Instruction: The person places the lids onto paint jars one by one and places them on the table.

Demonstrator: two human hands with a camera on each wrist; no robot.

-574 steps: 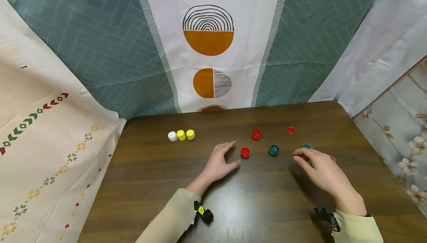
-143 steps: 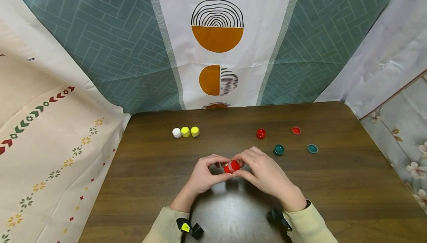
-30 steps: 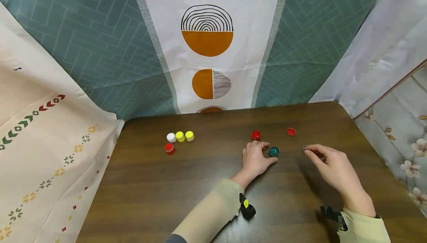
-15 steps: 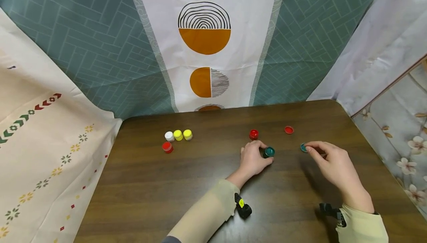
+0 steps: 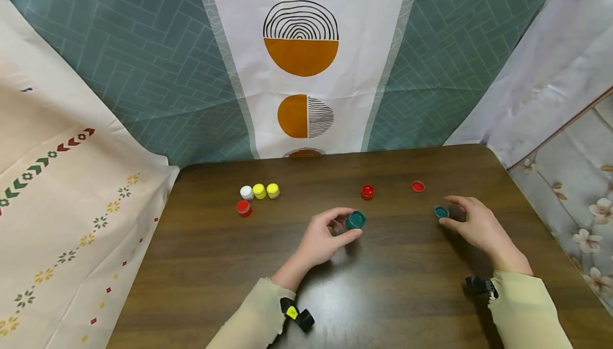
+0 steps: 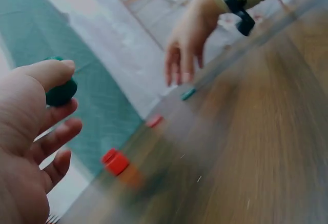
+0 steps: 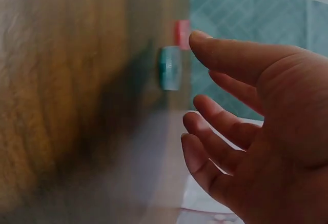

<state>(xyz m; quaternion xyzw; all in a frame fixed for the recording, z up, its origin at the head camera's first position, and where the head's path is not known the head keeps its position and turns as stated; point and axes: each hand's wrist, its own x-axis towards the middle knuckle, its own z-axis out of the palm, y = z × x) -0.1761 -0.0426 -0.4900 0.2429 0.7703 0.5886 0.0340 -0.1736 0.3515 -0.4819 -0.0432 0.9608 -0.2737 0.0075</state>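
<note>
My left hand (image 5: 318,240) pinches a small open green paint jar (image 5: 355,219) between thumb and fingers, clear of the table. In the left wrist view the green jar (image 6: 61,93) sits under the thumb. My right hand (image 5: 479,226) hovers with fingers apart beside a green lid (image 5: 441,212) lying on the table; the right wrist view shows a gap between the fingers and the lid (image 7: 170,68). An open red jar (image 5: 367,192) stands beyond the left hand, with a red lid (image 5: 417,186) off to its right.
At the left of the wooden table (image 5: 215,274) stand a white-capped jar (image 5: 246,193), two yellow-capped jars (image 5: 259,191) and a capped red jar (image 5: 243,208) in front of them. Patterned cloth (image 5: 158,72) hangs behind the table's back edge.
Over the longer span, one red jar was capped and set beside the yellow ones. In the last second, the left hand lifted the green jar leftward; the right fingers spread apart at the green lid.
</note>
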